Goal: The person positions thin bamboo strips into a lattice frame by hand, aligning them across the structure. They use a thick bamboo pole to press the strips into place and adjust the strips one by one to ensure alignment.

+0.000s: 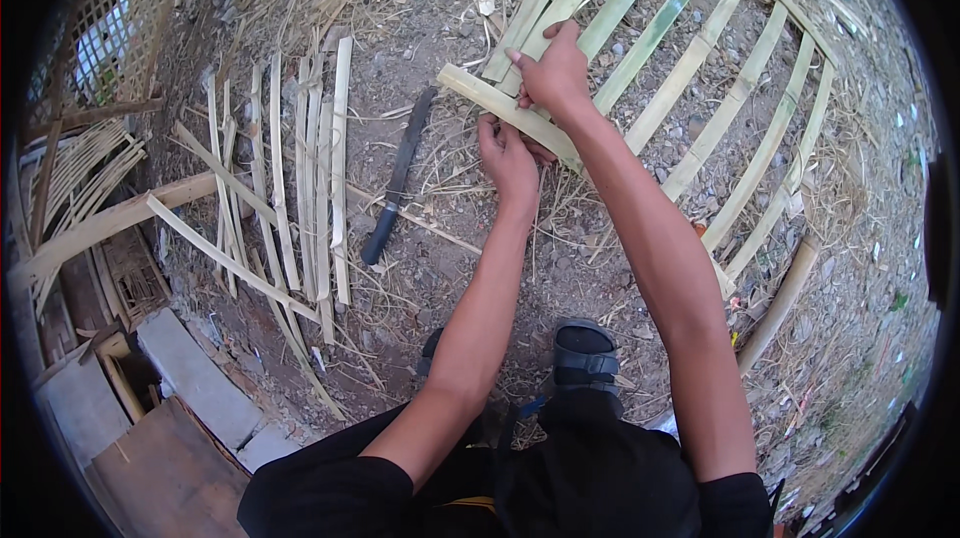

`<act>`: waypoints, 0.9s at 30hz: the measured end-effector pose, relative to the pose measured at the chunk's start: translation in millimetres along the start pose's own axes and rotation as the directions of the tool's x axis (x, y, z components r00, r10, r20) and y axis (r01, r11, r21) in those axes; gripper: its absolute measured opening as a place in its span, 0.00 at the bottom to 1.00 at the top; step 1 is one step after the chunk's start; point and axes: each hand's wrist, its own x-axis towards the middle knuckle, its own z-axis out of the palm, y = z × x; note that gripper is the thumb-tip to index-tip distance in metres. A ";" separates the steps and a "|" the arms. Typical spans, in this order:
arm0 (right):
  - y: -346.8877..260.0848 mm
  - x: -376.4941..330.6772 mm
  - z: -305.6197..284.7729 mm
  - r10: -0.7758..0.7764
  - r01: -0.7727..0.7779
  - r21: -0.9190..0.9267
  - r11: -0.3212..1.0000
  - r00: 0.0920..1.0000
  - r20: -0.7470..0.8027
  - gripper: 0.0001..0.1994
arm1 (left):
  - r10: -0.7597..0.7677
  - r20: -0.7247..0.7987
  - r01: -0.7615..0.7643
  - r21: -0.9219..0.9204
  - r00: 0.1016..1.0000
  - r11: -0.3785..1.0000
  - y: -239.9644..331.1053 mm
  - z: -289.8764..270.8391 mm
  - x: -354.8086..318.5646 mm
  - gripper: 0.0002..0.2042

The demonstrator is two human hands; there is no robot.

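Observation:
A bamboo lattice panel lies on the ground, its pale-green slats (690,62) running side by side away from a near cross strip (470,88). My left hand (508,153) is closed around that strip from its near side, some fingers hidden beneath it. Just beyond the strip, my right hand (556,70) grips near the end of a bamboo slat (553,30), fingers curled and the thumb stretched to the left. A long dark-bladed knife (402,168) with a black handle rests on the ground left of my left hand.
Several loose split-bamboo strips (342,168) lie to the left of the knife. Farther left are a wooden beam (120,218), grey blocks (195,368) and a brown board (165,468). A bamboo pole (785,303) lies at the right. Dry shavings litter the soil around my sandals (585,353).

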 end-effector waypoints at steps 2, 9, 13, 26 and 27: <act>8.5 4.2 1.8 -0.068 0.069 -0.057 0.996 0.998 0.016 0.27 | 0.031 0.008 -0.031 -0.001 0.999 1.000 -0.1 -0.2 -0.1 0.08; 11.5 4.6 -5.6 -0.058 0.060 -0.062 0.996 0.998 0.035 0.23 | 0.037 -0.053 -0.033 0.078 0.998 0.996 -4.7 5.6 -1.1 0.13; 16.4 4.8 2.2 -0.080 0.085 -0.108 0.990 0.996 0.050 0.23 | 0.094 -0.043 -0.079 0.265 0.995 0.961 -14.2 1.8 13.5 0.15; 16.9 5.3 -5.8 -0.055 0.055 0.009 0.998 0.990 0.131 0.20 | 0.027 -0.021 -0.023 0.153 0.999 0.988 -17.0 -1.4 15.6 0.13; 18.8 6.3 -7.0 -0.057 0.057 0.008 0.998 0.990 0.128 0.20 | 0.027 -0.019 -0.024 0.151 0.999 0.988 -13.8 1.6 11.7 0.13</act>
